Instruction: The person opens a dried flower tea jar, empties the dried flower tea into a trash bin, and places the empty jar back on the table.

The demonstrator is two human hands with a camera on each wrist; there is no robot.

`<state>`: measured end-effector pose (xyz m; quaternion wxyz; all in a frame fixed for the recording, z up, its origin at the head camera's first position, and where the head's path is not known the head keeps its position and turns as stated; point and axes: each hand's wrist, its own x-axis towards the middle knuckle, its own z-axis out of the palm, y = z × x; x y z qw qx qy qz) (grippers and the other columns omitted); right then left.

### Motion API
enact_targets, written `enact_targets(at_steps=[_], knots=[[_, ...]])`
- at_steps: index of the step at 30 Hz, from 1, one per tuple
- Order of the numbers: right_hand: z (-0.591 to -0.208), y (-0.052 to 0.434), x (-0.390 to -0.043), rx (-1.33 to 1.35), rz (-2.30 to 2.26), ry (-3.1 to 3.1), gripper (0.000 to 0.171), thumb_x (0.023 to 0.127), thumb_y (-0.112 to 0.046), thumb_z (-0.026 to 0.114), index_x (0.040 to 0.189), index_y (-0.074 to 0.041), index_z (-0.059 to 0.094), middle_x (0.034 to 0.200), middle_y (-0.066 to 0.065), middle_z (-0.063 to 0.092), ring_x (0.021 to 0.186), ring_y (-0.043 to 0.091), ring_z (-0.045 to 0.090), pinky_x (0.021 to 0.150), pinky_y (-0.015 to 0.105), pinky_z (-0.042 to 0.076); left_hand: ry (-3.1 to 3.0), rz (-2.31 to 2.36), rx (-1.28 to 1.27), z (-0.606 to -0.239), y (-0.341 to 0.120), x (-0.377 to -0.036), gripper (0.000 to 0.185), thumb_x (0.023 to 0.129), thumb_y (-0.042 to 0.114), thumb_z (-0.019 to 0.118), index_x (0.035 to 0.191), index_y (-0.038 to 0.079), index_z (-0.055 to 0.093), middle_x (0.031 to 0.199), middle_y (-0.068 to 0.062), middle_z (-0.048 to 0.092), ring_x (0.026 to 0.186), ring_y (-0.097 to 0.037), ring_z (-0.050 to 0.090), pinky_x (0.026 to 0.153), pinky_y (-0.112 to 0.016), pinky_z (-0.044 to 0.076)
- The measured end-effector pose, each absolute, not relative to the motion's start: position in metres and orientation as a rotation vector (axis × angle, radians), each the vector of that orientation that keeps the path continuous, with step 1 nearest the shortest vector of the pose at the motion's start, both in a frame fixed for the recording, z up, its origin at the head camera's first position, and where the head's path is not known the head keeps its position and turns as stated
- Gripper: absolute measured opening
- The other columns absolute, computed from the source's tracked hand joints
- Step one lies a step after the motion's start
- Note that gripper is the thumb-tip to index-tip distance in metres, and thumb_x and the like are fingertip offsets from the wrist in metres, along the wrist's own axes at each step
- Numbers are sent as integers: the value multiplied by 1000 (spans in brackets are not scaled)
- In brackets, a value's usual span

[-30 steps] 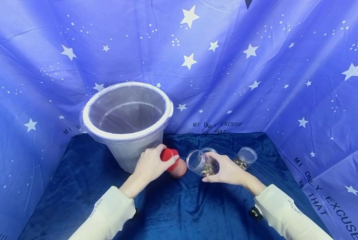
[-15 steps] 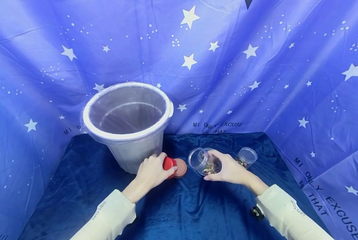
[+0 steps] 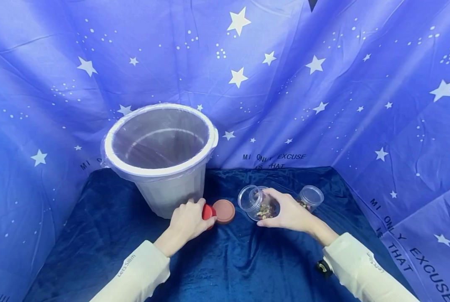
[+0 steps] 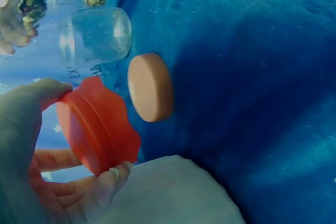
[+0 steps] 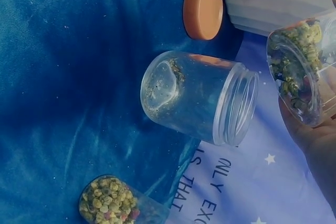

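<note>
Blue velvet cloth: left hand pinches red lid; right hand grips seed-filled jar.

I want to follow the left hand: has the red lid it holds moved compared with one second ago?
Yes. The red lid in the left hand has come down and slightly left, now lower beside the white bucket and next to the orange lid.

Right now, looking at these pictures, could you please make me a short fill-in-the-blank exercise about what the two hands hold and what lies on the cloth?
1. The left hand holds a ____ lid.
2. The right hand holds a clear jar tilted on its ____.
3. The orange lid lies on the blue ____.
4. The white bucket is lined with a clear plastic ____.

Missing words: red; side; cloth; bag
</note>
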<state>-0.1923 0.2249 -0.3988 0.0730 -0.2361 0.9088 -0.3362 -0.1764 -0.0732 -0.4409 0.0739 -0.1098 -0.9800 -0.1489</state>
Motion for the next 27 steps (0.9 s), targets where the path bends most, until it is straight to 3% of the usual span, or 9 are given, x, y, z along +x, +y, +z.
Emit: enact_targets(at_steps=[13,18,27], knots=[[-399,228,-192,-721,-994,2734,77,72,-46,84,137,-19,50,108,-8,69,97,10,63,83,33,51,-3067,-373,-299,-464,-77,-173,55,77,53,73,110,10,64,85,-14,63,71,-34,66,61,-46,54],[-400,228,-191,-713,-986,2741,79,72,-46,84,138,-16,50,110,-7,69,98,10,62,83,34,51,-3072,-341,-315,-468,-80,-173,54,76,52,74,108,10,64,85,-15,63,71,-35,66,62,-46,54],[-403,228,-191,-728,-1023,2699,74,73,-45,84,134,-19,51,108,-3,70,95,9,63,83,31,51,-3105,-242,-337,-481,-83,-168,53,75,50,77,104,9,63,84,-17,62,69,-33,66,60,-45,55]])
